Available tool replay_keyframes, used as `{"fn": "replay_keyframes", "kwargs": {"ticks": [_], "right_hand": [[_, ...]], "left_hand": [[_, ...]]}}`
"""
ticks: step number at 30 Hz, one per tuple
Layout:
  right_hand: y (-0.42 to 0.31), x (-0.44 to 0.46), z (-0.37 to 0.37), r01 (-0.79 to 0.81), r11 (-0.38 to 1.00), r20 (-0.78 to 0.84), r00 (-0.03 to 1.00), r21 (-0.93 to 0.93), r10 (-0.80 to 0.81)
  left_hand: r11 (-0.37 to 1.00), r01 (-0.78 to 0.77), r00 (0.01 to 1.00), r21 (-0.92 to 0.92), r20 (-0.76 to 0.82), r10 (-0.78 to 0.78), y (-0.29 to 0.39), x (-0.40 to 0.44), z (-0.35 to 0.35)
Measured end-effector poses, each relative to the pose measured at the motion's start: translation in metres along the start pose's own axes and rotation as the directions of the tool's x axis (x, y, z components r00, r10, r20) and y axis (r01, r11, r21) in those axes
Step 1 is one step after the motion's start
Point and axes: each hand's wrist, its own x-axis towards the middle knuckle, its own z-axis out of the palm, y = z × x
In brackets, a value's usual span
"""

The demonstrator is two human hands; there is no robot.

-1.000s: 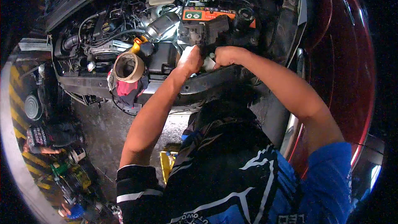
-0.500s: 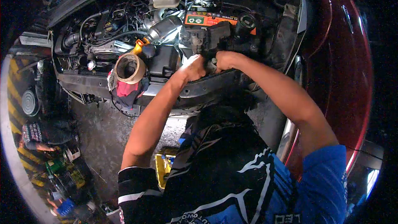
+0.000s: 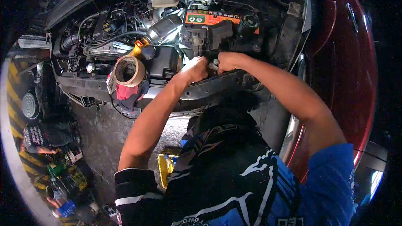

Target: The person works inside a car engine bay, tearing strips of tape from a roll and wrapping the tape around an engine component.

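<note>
In the engine bay (image 3: 192, 91), the engine (image 3: 106, 29) lies at the left and the battery (image 3: 220, 19) is toward the back right. The reservoir (image 3: 164, 1) is at the back, between these two. In front of the battery is the cover (image 3: 220, 33), and before it, close to the front edge, a small part (image 3: 215, 63). The tub (image 3: 140, 71) is at the front edge, left of the box (image 3: 164, 60), with the cloth (image 3: 125, 95) beneath. To the right of the bay stands a car (image 3: 343, 67).
</note>
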Motion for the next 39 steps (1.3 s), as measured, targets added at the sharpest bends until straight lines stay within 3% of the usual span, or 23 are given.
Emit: {"fn": "replay_keyframes", "kwargs": {"ticks": [4, 7, 10, 13, 16, 20, 22, 25, 29, 34, 37, 39], "right_hand": [[-0.003, -0.007, 0.000, 0.131, 0.987, -0.053, 0.989, -0.096, -0.137], [-0.004, -0.013, 0.000, 0.062, 0.998, -0.056, 0.997, 0.027, -0.061], [0.007, 0.008, 0.013, 0.170, 0.984, -0.080, 0.982, -0.044, -0.173], [-0.003, -0.016, 0.001, 0.154, 0.988, -0.019, 0.988, 0.017, -0.154], [-0.001, -0.012, 0.007, 0.219, 0.975, -0.113, 0.969, -0.038, -0.222], [0.000, -0.011, 0.006, 0.264, 0.963, -0.053, 0.962, -0.055, -0.267], [0.002, -0.010, 0.006, 0.290, 0.956, -0.016, 0.957, -0.042, -0.291], [0.000, -0.014, 0.008, 0.258, 0.966, -0.088, 0.963, 0.014, -0.255], [-0.005, -0.029, -0.001, 0.236, 0.972, -0.033, 0.971, -0.006, -0.236], [-0.006, -0.042, -0.011, 0.166, 0.986, 0.009, 0.986, 0.026, -0.166], [-0.002, -0.030, -0.002, 0.188, 0.982, -0.119, 0.976, 0.022, -0.184], [0.009, -0.011, 0.014, 0.313, 0.947, -0.214, 0.932, 0.072, -0.292]], "left_hand": [[0.996, 0.087, 0.992, 0.022, 0.090, -0.089, 0.003, 0.005, -0.005], [1.000, -0.023, 0.999, 0.002, -0.047, 0.023, -0.008, 0.002, 0.005], [0.998, -0.034, 0.999, -0.050, -0.038, 0.032, -0.014, 0.007, 0.014], [1.000, 0.004, 1.000, -0.030, 0.029, -0.003, -0.006, 0.007, 0.006], [0.990, 0.044, 0.999, -0.135, -0.021, -0.048, 0.001, 0.007, 0.005], [0.997, 0.074, 0.996, -0.024, 0.048, -0.072, 0.011, 0.006, -0.005], [0.990, 0.120, 0.991, -0.075, 0.076, -0.114, 0.008, 0.006, -0.004], [0.983, 0.138, 0.990, -0.122, 0.046, -0.133, 0.008, 0.008, 0.000], [0.966, 0.188, 0.982, -0.179, 0.062, -0.180, 0.024, 0.008, -0.008], [0.975, 0.221, 0.967, -0.027, 0.138, -0.215, 0.002, 0.009, 0.001], [0.966, 0.234, 0.967, -0.108, 0.124, -0.221, 0.009, 0.009, -0.002], [0.956, 0.238, 0.970, -0.172, 0.093, -0.225, 0.004, 0.007, 0.003]]}}
